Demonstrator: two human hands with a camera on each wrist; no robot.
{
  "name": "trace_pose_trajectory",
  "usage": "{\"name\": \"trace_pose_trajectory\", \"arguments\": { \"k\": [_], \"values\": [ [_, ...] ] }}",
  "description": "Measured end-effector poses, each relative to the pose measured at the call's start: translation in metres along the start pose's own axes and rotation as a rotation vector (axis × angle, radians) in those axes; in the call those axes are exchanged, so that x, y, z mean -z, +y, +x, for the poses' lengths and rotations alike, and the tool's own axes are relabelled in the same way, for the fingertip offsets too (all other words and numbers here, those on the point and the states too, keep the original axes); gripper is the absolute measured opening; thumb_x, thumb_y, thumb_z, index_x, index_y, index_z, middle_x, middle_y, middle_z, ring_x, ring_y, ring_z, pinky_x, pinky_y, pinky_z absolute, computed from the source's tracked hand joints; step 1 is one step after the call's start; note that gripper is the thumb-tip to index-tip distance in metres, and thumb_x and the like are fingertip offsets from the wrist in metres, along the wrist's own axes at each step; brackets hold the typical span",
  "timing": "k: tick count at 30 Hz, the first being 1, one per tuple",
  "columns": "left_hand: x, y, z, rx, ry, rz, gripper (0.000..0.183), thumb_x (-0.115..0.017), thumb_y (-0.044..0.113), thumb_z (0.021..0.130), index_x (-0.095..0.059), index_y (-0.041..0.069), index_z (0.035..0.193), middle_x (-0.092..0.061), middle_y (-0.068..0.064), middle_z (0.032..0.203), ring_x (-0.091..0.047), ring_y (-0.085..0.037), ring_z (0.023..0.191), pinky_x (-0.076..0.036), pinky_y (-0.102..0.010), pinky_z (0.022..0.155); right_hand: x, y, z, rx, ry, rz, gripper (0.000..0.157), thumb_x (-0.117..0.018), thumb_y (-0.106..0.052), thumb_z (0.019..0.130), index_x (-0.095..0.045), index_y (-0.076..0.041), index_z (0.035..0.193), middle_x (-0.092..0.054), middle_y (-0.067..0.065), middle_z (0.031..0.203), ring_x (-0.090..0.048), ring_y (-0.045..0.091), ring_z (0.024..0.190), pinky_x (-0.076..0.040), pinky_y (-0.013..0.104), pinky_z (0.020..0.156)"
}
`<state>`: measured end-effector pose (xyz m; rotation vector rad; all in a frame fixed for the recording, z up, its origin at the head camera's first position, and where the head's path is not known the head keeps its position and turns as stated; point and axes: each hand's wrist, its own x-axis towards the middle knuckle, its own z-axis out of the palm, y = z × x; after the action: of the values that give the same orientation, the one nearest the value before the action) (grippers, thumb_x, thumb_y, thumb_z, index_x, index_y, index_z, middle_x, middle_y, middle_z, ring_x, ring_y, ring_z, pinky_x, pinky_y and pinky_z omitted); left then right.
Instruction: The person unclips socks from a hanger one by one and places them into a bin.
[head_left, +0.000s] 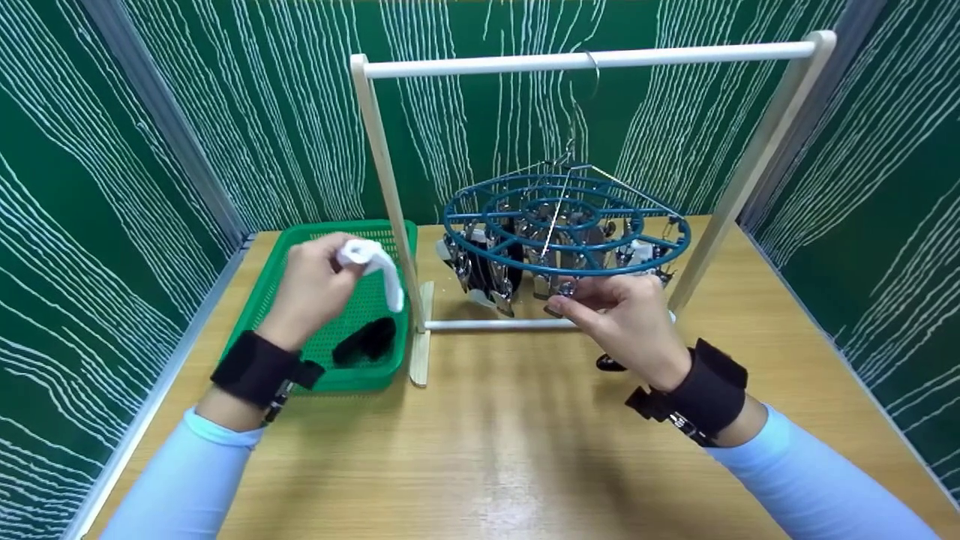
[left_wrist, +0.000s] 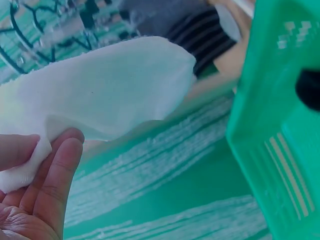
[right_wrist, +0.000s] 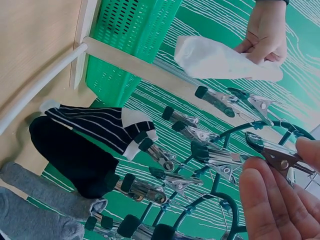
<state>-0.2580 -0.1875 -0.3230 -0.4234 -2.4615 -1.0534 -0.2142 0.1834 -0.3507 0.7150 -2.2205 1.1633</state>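
My left hand pinches a white sock between thumb and fingers, with its free end drooping over the basket. At the front edge of a round blue-green clip hanger, my right hand holds a metal clip between thumb and fingers. Nothing shows in that clip's mouth. From other clips hang a striped black-and-white sock, a black sock and grey socks. The white sock is apart from the hanger.
A wooden rack with a white top bar carries the hanger by its hook. Left of it stands a green basket with a black sock inside. A small black item shows below my right hand. Green walls enclose the table.
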Motion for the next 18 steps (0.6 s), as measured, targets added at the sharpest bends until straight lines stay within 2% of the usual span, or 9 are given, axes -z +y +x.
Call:
{"name": "trace_pose_trajectory", "arguments": {
  "k": [5,8,11,18],
  "values": [
    [0.009,-0.014,0.012,0.03,0.005,0.065,0.017,-0.067,0.0,0.103,-0.077,-0.009,0.113,-0.079,-0.023,0.103,-0.054,-0.026,0.075,-0.044,-0.026,0.072,0.001,0.0,0.0,-0.01,-0.005,0.019,0.006,-0.088,0.001,0.088,-0.087,-0.005,0.089,-0.083,0.008,0.081,-0.076,0.002,0.071,-0.059,0.01,0.07],
    [0.011,-0.026,0.021,0.059,-0.01,0.111,0.019,-0.065,0.001,0.104,-0.076,-0.01,0.115,-0.078,-0.025,0.104,-0.057,-0.029,0.078,-0.046,-0.034,0.073,0.001,0.0,0.0,-0.016,-0.008,0.023,0.005,-0.087,0.001,0.088,-0.086,-0.004,0.089,-0.083,0.009,0.081,-0.077,0.003,0.071,-0.059,0.01,0.07],
    [0.009,-0.04,0.029,0.081,-0.053,0.136,0.021,-0.063,0.003,0.106,-0.075,-0.01,0.117,-0.077,-0.026,0.107,-0.06,-0.031,0.082,-0.049,-0.04,0.077,0.001,-0.001,0.0,-0.028,-0.013,0.016,0.002,-0.088,-0.002,0.089,-0.086,-0.002,0.089,-0.083,0.009,0.082,-0.078,0.007,0.072,-0.059,0.01,0.071],
    [-0.001,-0.064,0.044,0.103,-0.179,0.153,0.023,-0.06,0.001,0.107,-0.072,-0.012,0.121,-0.076,-0.029,0.114,-0.065,-0.034,0.094,-0.055,-0.047,0.088,0.001,-0.001,0.001,-0.047,-0.018,-0.001,0.004,-0.088,-0.006,0.091,-0.086,-0.002,0.091,-0.084,0.008,0.084,-0.08,0.012,0.074,-0.059,0.009,0.072]
  ]
}}
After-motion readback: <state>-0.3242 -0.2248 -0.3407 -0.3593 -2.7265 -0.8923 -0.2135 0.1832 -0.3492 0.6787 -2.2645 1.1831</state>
